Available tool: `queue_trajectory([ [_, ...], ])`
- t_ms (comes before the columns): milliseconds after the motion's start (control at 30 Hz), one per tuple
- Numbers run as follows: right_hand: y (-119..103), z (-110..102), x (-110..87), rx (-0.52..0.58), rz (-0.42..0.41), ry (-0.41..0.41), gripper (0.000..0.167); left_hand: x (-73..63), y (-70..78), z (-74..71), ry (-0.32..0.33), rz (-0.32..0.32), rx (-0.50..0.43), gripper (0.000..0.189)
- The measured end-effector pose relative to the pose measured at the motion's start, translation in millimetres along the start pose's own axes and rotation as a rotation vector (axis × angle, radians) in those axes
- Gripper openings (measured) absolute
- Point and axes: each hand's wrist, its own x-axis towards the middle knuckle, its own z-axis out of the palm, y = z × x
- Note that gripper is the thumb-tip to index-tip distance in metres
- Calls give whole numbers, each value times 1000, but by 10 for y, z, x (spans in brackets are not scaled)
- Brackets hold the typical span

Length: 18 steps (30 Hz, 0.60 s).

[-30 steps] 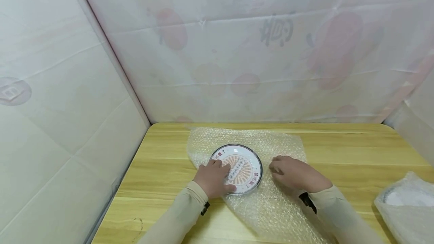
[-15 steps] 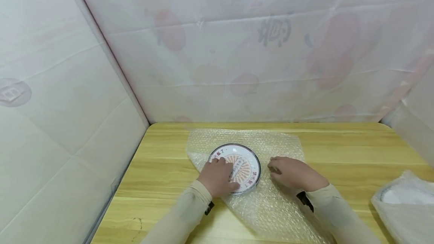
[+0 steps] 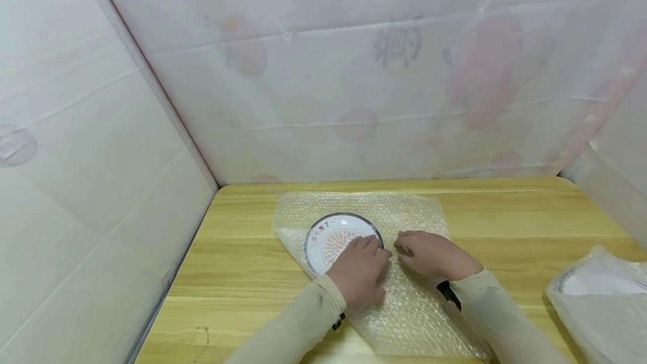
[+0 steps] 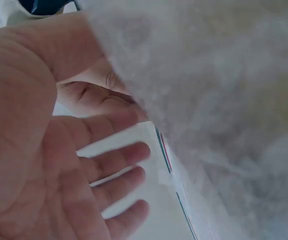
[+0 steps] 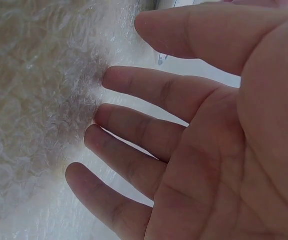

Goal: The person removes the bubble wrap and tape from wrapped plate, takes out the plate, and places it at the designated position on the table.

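Observation:
A round white plate (image 3: 319, 247) with a dark rim, red characters and an orange ray pattern lies on the table amid a sheet of bubble wrap (image 3: 404, 319). My left hand (image 3: 360, 271) reaches across the plate's right part and hides it. Close by, just right of the plate, my right hand (image 3: 432, 253) is low over the wrap. The left wrist view shows the left hand (image 4: 58, 165) with fingers spread and extended beside the wrap (image 4: 209, 75). In the right wrist view, the right hand's fingers (image 5: 138, 130) are nearly straight, their tips against the wrap (image 5: 28, 100).
At the table's right edge sits a bundle in bubble wrap (image 3: 601, 302), with something white and round showing through. The wooden table (image 3: 242, 263) meets a pale fabric wall (image 3: 303, 100) behind and another at left.
My left hand has moved right across the plate, from its left side towards the right hand. The right hand has hardly moved. The head view has shifted slightly.

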Motion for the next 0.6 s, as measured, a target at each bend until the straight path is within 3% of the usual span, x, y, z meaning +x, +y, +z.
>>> queue_trajectory([
  [133,-8,-10,0,0,-9,0,25,-2,-6,-19,37,81,27,33],
  [333,-15,-18,10,-5,-20,5,21,-22,-47,-63,10,166,111,17],
  [433,-15,-27,13,-2,-17,-3,23,-59,-76,-115,-3,181,173,15],
  [600,-9,-38,13,1,-11,-9,22,-198,-148,-264,3,145,235,16],
])
